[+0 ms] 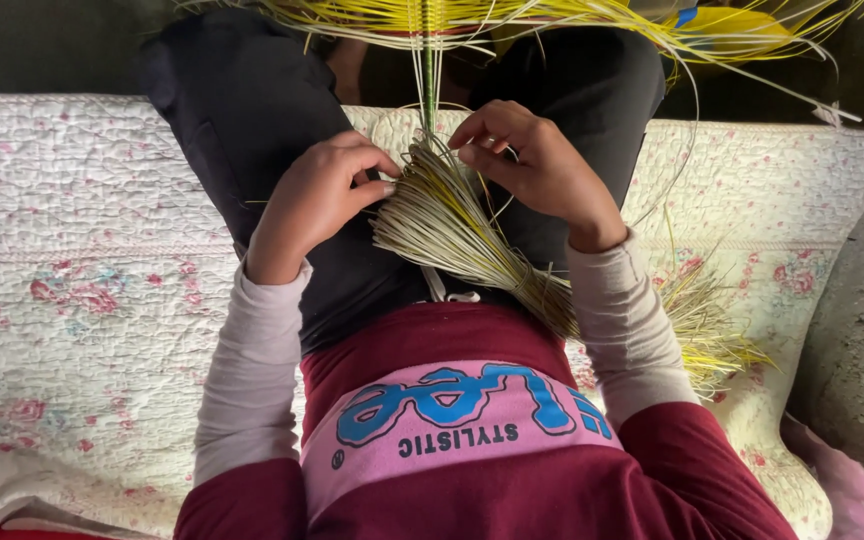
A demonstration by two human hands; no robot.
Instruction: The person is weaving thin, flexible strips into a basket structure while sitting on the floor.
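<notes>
Nearest to me, the maroon top with its pink printed band (452, 410) filled the bottom of the view, pale sleeves running forward from it. Across my lap lay the bundle of straw-coloured reed strips (452, 225), bound near my right side and fanning open toward the knees, its loose tail spilling onto the quilted floral bedcover (82, 300).

My left hand (317, 200) rested at the fan's left edge, thumb and forefinger pinched together on a few strips. My right hand (532, 165) hovered at the top of the fan, fingers curled and pinched on a single strip or two, though I could not tell exactly how many.

I judged the strips light, thin and springy: they would flex easily but could kink or split if bent sharply, and their smooth skins looked apt to slide through a loose pinch. The best hold seemed near the bound waist for the whole bundle, or close to a tip for one strip.

Beyond the black-trousered knees (242, 100), yellow-green strips (432, 20) spread wide.
</notes>
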